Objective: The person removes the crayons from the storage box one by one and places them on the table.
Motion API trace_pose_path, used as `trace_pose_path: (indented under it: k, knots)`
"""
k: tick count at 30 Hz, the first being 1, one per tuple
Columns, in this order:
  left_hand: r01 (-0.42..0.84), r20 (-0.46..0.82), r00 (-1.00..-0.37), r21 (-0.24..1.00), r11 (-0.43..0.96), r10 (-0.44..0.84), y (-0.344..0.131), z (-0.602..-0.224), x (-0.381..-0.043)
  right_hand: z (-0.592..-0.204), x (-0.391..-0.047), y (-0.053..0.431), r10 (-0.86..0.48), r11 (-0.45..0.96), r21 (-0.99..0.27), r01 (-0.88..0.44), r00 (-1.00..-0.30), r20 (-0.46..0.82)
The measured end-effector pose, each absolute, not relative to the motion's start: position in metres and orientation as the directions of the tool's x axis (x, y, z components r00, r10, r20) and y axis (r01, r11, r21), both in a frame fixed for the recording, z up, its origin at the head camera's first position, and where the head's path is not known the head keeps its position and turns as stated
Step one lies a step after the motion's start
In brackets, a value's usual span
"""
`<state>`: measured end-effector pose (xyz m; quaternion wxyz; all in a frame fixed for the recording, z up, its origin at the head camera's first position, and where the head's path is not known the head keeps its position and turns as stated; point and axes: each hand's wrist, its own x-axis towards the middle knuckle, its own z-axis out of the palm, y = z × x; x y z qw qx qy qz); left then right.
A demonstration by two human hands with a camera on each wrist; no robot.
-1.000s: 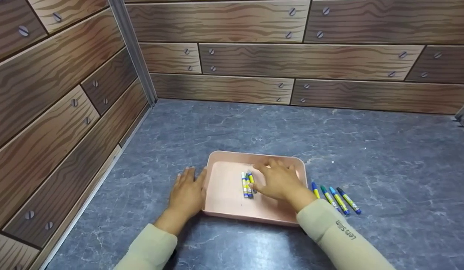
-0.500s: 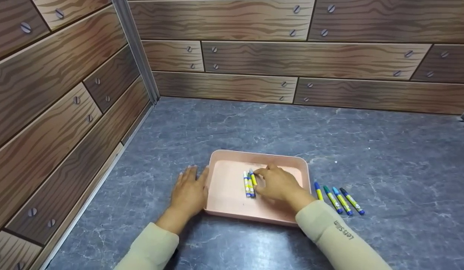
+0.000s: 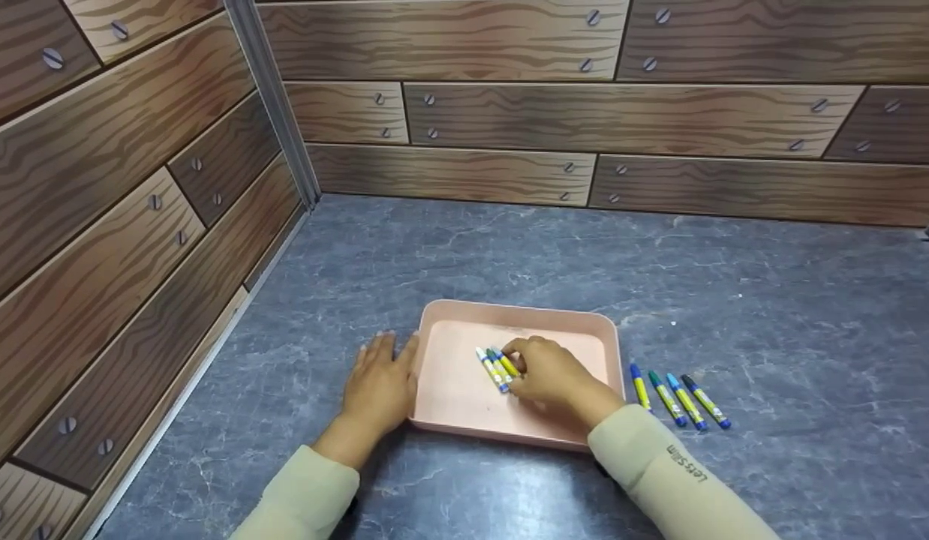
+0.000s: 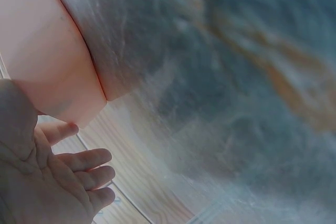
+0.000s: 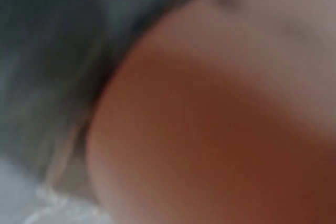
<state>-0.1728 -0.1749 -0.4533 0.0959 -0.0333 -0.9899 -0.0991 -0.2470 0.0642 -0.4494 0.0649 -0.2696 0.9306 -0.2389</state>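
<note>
A shallow pink tray [image 3: 457,409] lies on the table in the head view. Inside it, several crayons [image 3: 497,369] with yellow wrappers sit side by side, slanting; one has a white tip, another green. Over their right side, my right hand [image 3: 551,375] bends its fingers, index at the upper ends and thumb at the lower, pinching them. It hides part of the rightmost crayon. My left hand [image 3: 378,382] lies flat against the tray's left wall, fingers extended and thumb along the rim. The left wrist view shows that hand [image 4: 58,177] beside the tray wall [image 4: 63,77], holding nothing.
To the right of the tray, several more crayons [image 3: 676,401] lie in a slanted row on the grey marbled table [image 3: 509,255]. Wood-patterned panels [image 3: 449,112] rise at the back and left. The right wrist view is a blur of close skin-toned and pink surface.
My right hand has come down to the crayons in the tray and curled its fingers at them. The crayons have turned from nearly upright to slanting. The left hand stays put.
</note>
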Motion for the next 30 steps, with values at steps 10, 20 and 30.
trace_pose_path:
  k: [10,20,30]
  knots:
    - [0.083,0.203,-0.978,0.204,0.975,0.040,-0.172,-0.455,-0.174,-0.445,-0.243,0.072,-0.502,0.682,-0.611,-0.401,-0.865,0.007]
    - [0.088,0.208,-0.977,0.202,0.975,0.045,-0.173,-0.455,-0.173,-0.425,-0.242,0.095,-0.455,0.611,-0.699,-0.371,-0.888,0.074]
    - [0.085,0.201,-0.979,0.222,0.971,0.039,-0.175,-0.453,-0.172,-0.402,-0.244,0.145,-0.383,0.567,-0.749,-0.342,-0.915,0.128]
